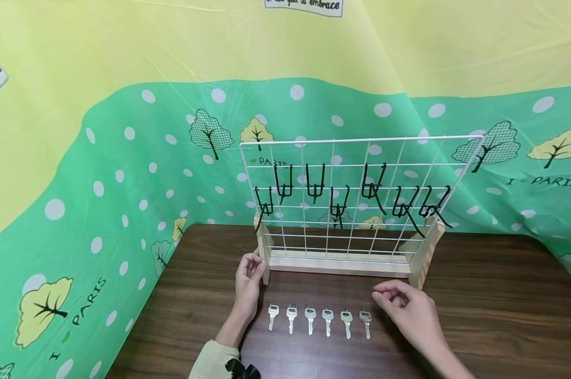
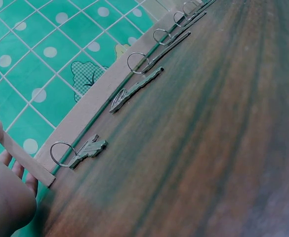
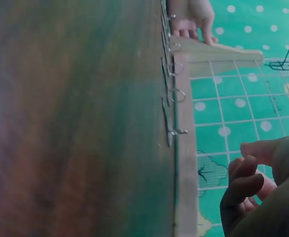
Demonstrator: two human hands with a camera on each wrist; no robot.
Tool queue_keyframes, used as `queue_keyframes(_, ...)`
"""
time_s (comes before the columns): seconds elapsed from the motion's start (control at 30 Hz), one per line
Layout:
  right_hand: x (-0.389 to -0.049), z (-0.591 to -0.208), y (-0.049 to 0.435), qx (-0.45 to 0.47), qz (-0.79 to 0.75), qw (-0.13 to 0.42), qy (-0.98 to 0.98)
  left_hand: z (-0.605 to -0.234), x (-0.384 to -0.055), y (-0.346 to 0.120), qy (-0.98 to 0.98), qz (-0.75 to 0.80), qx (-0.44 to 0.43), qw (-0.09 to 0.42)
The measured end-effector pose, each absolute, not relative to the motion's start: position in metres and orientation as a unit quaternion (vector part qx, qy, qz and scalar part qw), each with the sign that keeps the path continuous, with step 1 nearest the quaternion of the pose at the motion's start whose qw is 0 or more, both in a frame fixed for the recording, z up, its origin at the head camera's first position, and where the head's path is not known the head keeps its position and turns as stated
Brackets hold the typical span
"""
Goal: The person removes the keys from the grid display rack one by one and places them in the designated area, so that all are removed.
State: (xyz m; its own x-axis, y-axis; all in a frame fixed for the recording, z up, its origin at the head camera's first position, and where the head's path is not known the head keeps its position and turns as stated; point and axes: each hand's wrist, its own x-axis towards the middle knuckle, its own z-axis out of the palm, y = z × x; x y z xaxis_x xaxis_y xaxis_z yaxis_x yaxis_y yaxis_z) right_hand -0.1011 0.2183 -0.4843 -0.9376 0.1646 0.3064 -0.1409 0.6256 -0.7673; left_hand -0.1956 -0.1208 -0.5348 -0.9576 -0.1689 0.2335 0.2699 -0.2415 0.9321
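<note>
My left hand (image 1: 248,281) grips the left wooden leg (image 2: 28,160) of a rack, thumb in front and fingertips behind it. The rack has a white wire grid (image 1: 361,139) rising from a pale wooden base (image 1: 340,264). Several black double-prong hooks (image 1: 315,190) hang on the grid. In front of the base lies a row of several silver keys with rings, from a leftmost key (image 1: 273,310) to a rightmost key (image 1: 365,316). Just right of that last key hovers my right hand (image 1: 411,310), fingers loosely curled with nothing between them.
The dark wooden table (image 1: 494,305) extends to both sides of the rack. Behind it hangs a green and yellow cloth (image 1: 138,121) with trees and dots. The right wooden leg (image 1: 427,255) stands beyond my right hand.
</note>
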Motion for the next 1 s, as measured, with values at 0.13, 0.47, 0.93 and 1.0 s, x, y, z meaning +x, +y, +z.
queue_keyframes(0.13,-0.104,-0.474,0.222,-0.029,0.446,0.193,-0.874,-0.535,-0.195,-0.120,-0.601,-0.787,-0.037,0.138)
queue_keyframes(0.47,-0.115,-0.446,0.236,-0.061,0.495,0.258,-0.827,-0.533,-0.195,-0.120,-0.600,-0.787,-0.033,0.137)
queue_keyframes(0.93,-0.131,-0.421,0.241,-0.093,0.535,0.383,-0.747,-0.532,-0.194,-0.120,-0.601,-0.786,-0.040,0.139)
queue_keyframes(1.0,-0.133,-0.417,0.241,-0.094,0.539,0.401,-0.735,-0.532,-0.195,-0.120,-0.602,-0.786,-0.039,0.139)
